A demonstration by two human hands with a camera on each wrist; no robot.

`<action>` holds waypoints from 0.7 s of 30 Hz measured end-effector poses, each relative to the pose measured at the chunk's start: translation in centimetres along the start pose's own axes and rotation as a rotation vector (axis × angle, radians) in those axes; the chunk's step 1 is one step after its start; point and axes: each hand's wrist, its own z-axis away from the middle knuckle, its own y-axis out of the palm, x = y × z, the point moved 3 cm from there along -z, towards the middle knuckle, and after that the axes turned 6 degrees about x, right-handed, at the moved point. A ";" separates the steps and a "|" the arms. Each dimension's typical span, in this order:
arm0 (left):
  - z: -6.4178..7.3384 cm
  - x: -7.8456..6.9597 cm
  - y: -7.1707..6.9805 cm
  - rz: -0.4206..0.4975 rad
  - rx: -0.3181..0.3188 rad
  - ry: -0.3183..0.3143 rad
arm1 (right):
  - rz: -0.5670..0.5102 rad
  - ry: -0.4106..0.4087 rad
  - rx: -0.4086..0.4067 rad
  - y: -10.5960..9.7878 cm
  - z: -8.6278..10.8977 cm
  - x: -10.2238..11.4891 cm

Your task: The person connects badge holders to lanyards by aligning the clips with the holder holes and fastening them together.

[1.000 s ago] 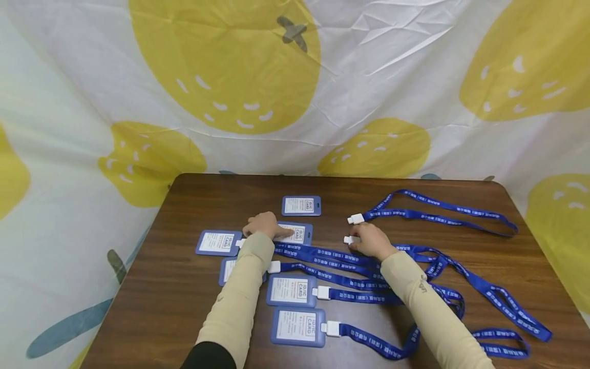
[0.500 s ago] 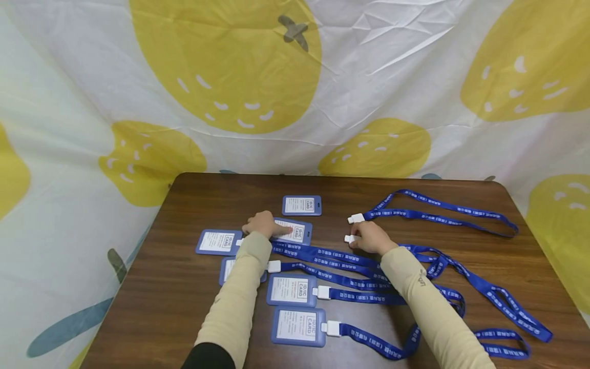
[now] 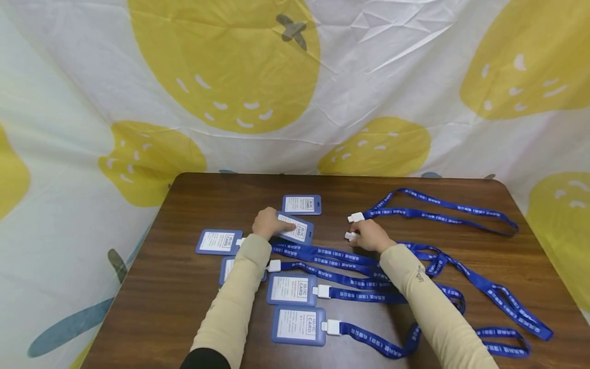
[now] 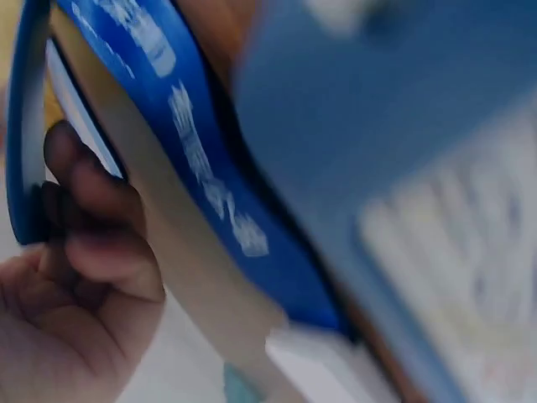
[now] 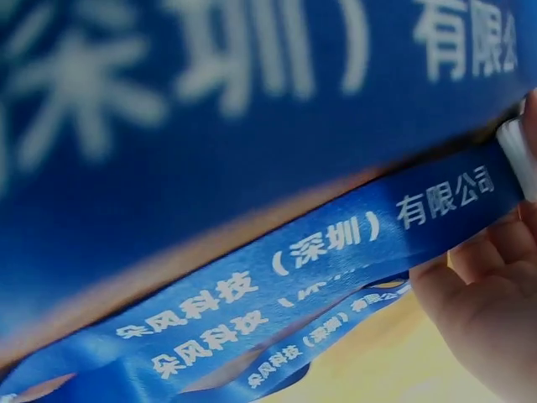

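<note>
My left hand (image 3: 266,224) grips the left end of a blue ID card holder (image 3: 299,231), thumb on its face. The holder sits at a slant, its slotted end pointing right; in the left wrist view the fingers curl round its blue edge (image 4: 27,143). To the right, my right hand (image 3: 372,237) pinches the white clip (image 3: 351,236) of a blue lanyard. The right wrist view shows that clip (image 5: 518,155) at the fingers, with the printed strap (image 5: 327,243) running away from it. A gap separates the clip from the holder.
A loose card holder (image 3: 301,204) lies behind. A lanyard with a white clip (image 3: 356,218) lies looped at back right. Several holders joined to lanyards, such as the front one (image 3: 298,326), lie nearer, their straps (image 3: 382,348) overlapping to the right. A patterned curtain (image 3: 258,148) hangs behind the table (image 3: 152,307).
My left hand has taken hold of the card holder's left end; the holder has turned, its left end shifting toward the back. My right hand has barely moved.
</note>
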 end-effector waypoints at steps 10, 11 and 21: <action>-0.3 0.0 1.3 0.456 -0.007 0.199 | -0.158 -0.036 0.010 -0.3 -0.3 -0.6; -0.2 0.0 1.4 0.523 0.006 0.199 | -0.182 -0.028 0.007 -0.4 -0.2 -0.7; 0.9 -1.7 1.5 0.849 -0.005 0.301 | -0.505 -0.010 0.053 -1.3 0.2 -0.4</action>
